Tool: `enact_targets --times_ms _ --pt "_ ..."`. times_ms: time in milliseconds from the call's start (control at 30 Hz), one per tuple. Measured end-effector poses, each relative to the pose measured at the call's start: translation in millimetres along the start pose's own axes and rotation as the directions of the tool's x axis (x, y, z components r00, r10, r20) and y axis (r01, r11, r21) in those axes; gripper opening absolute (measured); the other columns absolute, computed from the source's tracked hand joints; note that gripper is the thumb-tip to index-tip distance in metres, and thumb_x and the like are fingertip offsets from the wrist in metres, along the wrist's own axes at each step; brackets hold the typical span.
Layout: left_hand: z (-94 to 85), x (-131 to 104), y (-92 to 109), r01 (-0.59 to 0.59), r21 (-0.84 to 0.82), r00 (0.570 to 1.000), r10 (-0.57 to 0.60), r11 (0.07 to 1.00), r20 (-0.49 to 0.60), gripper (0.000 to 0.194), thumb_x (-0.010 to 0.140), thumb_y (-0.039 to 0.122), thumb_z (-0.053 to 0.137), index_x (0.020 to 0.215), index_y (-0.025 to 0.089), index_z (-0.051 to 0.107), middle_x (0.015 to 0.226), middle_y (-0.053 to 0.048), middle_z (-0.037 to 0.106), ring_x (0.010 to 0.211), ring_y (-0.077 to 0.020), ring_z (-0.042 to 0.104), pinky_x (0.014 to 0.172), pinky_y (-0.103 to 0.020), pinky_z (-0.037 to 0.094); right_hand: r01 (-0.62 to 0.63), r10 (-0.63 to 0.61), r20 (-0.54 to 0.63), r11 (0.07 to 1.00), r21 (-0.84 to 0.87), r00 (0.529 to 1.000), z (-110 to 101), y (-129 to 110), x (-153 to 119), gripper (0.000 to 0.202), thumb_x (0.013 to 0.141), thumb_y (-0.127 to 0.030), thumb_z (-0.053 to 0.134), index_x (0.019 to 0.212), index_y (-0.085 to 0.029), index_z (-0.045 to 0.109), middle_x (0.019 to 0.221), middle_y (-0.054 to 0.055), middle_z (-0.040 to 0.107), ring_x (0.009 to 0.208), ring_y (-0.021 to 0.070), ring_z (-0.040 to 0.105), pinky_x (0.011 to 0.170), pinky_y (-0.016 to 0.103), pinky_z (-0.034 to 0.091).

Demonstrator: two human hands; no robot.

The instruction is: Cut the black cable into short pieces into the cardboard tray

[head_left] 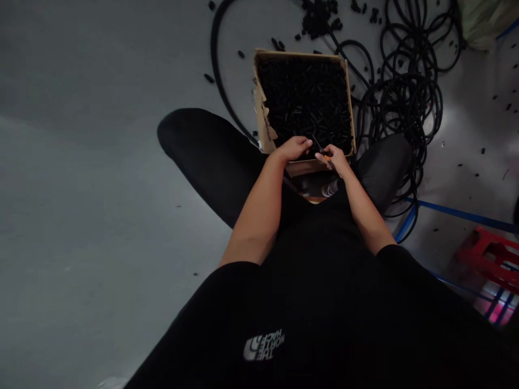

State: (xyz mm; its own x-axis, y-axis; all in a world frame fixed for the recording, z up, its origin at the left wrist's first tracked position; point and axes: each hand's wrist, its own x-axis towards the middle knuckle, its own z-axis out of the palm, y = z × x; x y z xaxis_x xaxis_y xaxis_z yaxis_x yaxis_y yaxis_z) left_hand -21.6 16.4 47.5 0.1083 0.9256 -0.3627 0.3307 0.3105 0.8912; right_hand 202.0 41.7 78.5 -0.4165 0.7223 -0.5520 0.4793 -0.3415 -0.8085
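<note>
Past your black shirt point(316, 302), your right hand point(336, 156) is gripping a slim orange-and-black tool point(327, 159) over a brown cardboard box point(264, 129), left hand point(292, 148) curled, hold unclear.

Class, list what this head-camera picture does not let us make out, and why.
All in the head view:
Anything the left hand may hold: lost against the black pieces behind.
Exact kind of orange-marked tool: small, partly covered by the right hand.
Bottom of the cardboard box: buried under the pieces.
Rest of the red object: cut by the right edge.
</note>
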Motion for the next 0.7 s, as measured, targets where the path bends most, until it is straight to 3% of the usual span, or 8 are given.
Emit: enact_targets --times_ms 100,267,333,433,567,633,700 --pt "-4.3 -3.2 1.7 0.015 -0.056 0.997 -0.011 0.998 0.073 0.067 0.096 0.087 0.059 0.074 0.024 0.067 0.063 -0.005 0.061 0.061 -0.0202 0.056 0.066 -0.037 0.054 -0.010 0.010 -0.006 1.000 0.019 1.000 2.2 -1.8 -3.0 0.071 0.074 -0.075 0.101 0.096 -0.026 0.055 0.067 -0.009 0.053 0.055 0.0118 0.053 0.049 0.024 0.039" --pt "-6.8 -9.4 0.1 0.048 -0.101 0.974 -0.024 0.994 0.224 0.066 0.092 0.088 0.064 0.074 0.025 0.068 0.060 -0.005 0.060 0.060 -0.0204 0.054 0.063 -0.036 0.051 -0.004 -0.002 0.091 0.998 0.063 0.996 -0.1 -7.1 -5.3 0.070 0.074 -0.068 0.104 0.092 -0.026 0.051 0.072 -0.008 0.057 0.057 0.0102 0.058 0.049 0.020 0.044" --pt "-7.4 -7.7 -3.6 0.064 -0.086 0.978 -0.045 0.994 0.204 0.063 0.095 0.085 0.062 0.078 0.024 0.071 0.062 -0.005 0.060 0.062 -0.0211 0.056 0.064 -0.037 0.052 -0.017 0.014 0.074 0.999 0.038 0.997 -3.2 -7.9 -5.9 0.069 0.075 -0.067 0.104 0.091 -0.026 0.050 0.067 -0.009 0.054 0.053 0.0091 0.053 0.046 0.019 0.039" --pt "-8.3 -1.1 -7.2 0.042 -0.034 0.999 -0.042 0.999 -0.022 0.056 0.098 0.077 0.062 0.088 0.023 0.072 0.073 -0.006 0.067 0.076 -0.0244 0.065 0.077 -0.040 0.059 -0.029 0.030 -0.023 0.999 0.014 0.999 -6.6 -5.5 -5.6 0.067 0.079 -0.067 0.102 0.092 -0.027 0.051 0.062 -0.010 0.051 0.047 0.0087 0.048 0.041 0.020 0.032" --pt "-17.3 1.3 7.9 -0.019 0.007 0.931 0.020 1.000 -0.364 0.047 0.096 0.069 0.077 0.101 0.022 0.070 0.103 -0.011 0.079 0.109 -0.0300 0.073 0.104 -0.046 0.061 -0.068 0.072 -0.102 0.997 0.043 0.992 -6.1 2.0 -2.2 0.064 0.084 -0.064 0.099 0.096 -0.027 0.048 0.064 -0.011 0.052 0.045 0.0085 0.049 0.039 0.020 0.033" --pt "-34.2 -5.6 26.3 0.016 0.015 0.895 -0.008 1.000 -0.445 0.040 0.100 0.057 0.081 0.110 0.020 0.070 0.117 -0.013 0.080 0.122 -0.0304 0.072 0.114 -0.047 0.059 -0.094 0.101 -0.114 0.993 0.070 0.988 -5.6 6.2 1.1 0.062 0.087 -0.061 0.098 0.097 -0.028 0.046 0.065 -0.012 0.053 0.045 0.0081 0.050 0.039 0.019 0.034" --pt "-63.6 -17.7 48.2 0.143 0.042 0.845 -0.100 0.989 -0.526 0.025 0.106 0.034 0.077 0.119 0.014 0.070 0.129 -0.013 0.079 0.130 -0.0271 0.071 0.124 -0.048 0.053 -0.096 0.110 -0.134 0.989 0.109 0.985 -5.9 10.2 6.0 0.061 0.089 -0.058 0.097 0.097 -0.028 0.044 0.067 -0.012 0.054 0.045 0.0073 0.051 0.038 0.018 0.035"
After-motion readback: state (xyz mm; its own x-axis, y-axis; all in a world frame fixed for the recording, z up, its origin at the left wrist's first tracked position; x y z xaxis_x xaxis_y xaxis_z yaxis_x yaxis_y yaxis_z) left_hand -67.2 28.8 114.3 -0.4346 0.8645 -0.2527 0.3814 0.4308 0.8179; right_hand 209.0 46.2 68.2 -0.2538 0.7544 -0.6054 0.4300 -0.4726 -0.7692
